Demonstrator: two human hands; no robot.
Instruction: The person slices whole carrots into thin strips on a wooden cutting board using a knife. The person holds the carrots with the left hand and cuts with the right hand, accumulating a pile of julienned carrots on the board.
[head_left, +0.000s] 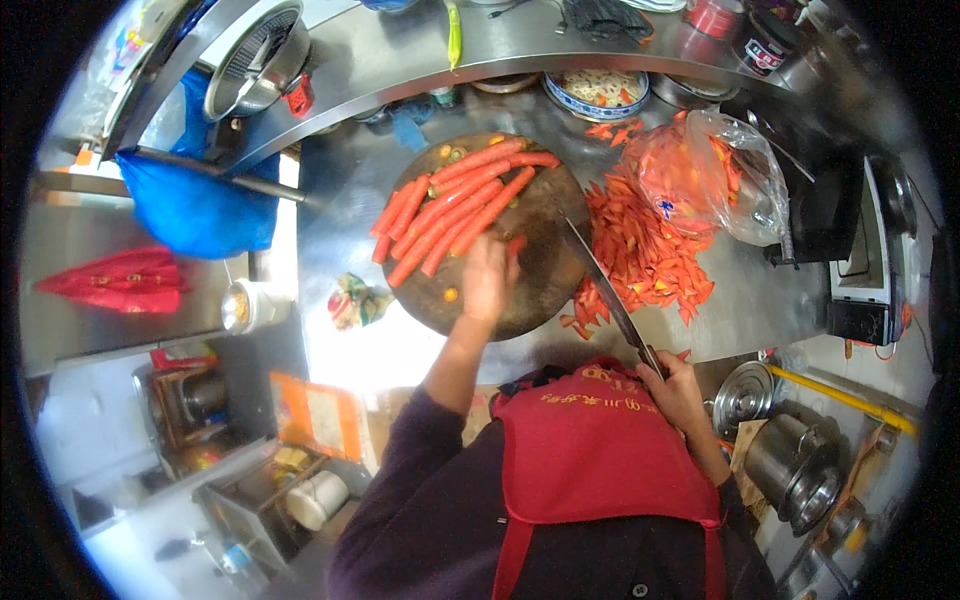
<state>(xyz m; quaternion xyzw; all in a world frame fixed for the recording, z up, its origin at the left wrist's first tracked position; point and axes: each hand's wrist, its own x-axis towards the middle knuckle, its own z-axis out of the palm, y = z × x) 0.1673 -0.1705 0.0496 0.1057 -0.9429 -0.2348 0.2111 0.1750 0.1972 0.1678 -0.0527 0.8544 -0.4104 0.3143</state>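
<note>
Several peeled whole carrots (450, 217) lie side by side on the far left part of a round wooden chopping board (551, 292). Blurred, my left hand (486, 279) is over the board just below the carrots' near ends. A short carrot piece (516, 246) shows beside its fingers; whether they grip it is unclear. My right hand (670, 386) holds a long kitchen knife (611, 296) by its handle, close to my apron. The blade slants up and left, its tip over the board's right edge. Small carrot ends (451, 295) are scattered on the board.
Cut carrot pieces (630, 240) are heaped on the steel table right of the board, against a clear plastic bag (675, 176) holding more. Behind are a blue-and-white bowl (596, 112) and a raised steel shelf (420, 86). A crumpled cloth (356, 301) lies left.
</note>
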